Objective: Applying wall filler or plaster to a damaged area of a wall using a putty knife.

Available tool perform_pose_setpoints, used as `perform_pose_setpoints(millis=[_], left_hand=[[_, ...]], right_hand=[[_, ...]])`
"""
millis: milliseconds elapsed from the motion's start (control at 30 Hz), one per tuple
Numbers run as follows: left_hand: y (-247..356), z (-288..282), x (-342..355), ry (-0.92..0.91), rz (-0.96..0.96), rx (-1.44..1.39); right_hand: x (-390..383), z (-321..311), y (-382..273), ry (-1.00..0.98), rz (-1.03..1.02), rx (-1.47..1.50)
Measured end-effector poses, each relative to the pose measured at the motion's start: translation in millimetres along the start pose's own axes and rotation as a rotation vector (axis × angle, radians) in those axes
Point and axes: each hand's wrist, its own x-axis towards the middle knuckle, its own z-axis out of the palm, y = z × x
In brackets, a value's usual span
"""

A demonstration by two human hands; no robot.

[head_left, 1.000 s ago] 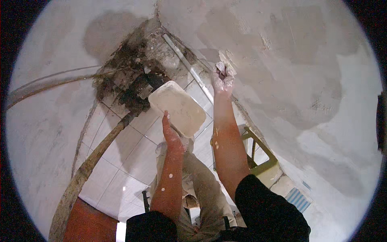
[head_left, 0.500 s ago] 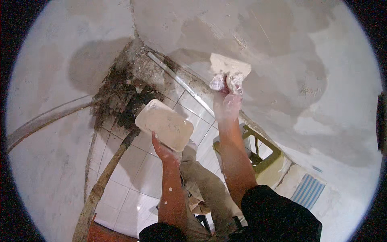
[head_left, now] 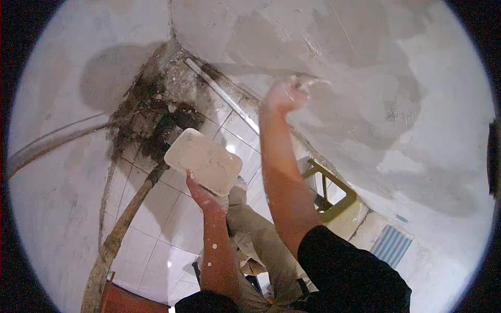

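Observation:
My left hand grips a cream, rounded rectangular container from its near side, fingers mostly hidden beneath it. Pale plaster smears mark the container's face. Up against the right-hand wall, my right hand is closed on a spreader, seen nearly edge-on and blurred by motion. The blade lies at or close to a damp grey patch of plaster; exact contact is hard to see. White splashes dot my left forearm.
A dark, broken hole lies in the corner. A metal straightedge rests along the wall foot. An olive plastic stool, a wooden handle, a hose and a blue-striped piece surround the tiled floor.
My right hand has swung left and turned, so the spreader, earlier showing its broad face, is now edge-on. The container has shifted slightly left in view, along with the whole scene.

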Motion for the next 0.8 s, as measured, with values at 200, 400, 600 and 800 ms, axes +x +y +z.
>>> perform_pose_setpoints(millis=[200, 400, 600, 800], left_hand=[[2, -2, -3, 0.084, -0.058, -0.008], [8, -14, 2, 0.055, -0.04, -0.012], [6, 10, -2, 0.097, -0.02, 0.027], [-5, -1, 12, 0.053, 0.0, 0.009]], right_hand=[[-45, 31, -2, -0.123, -0.227, -0.019], [-52, 19, 30, -0.54, -0.425, -0.194], [-24, -44, 79, -0.534, -0.048, 0.169], [12, -93, 57, -0.129, 0.075, 0.231]])
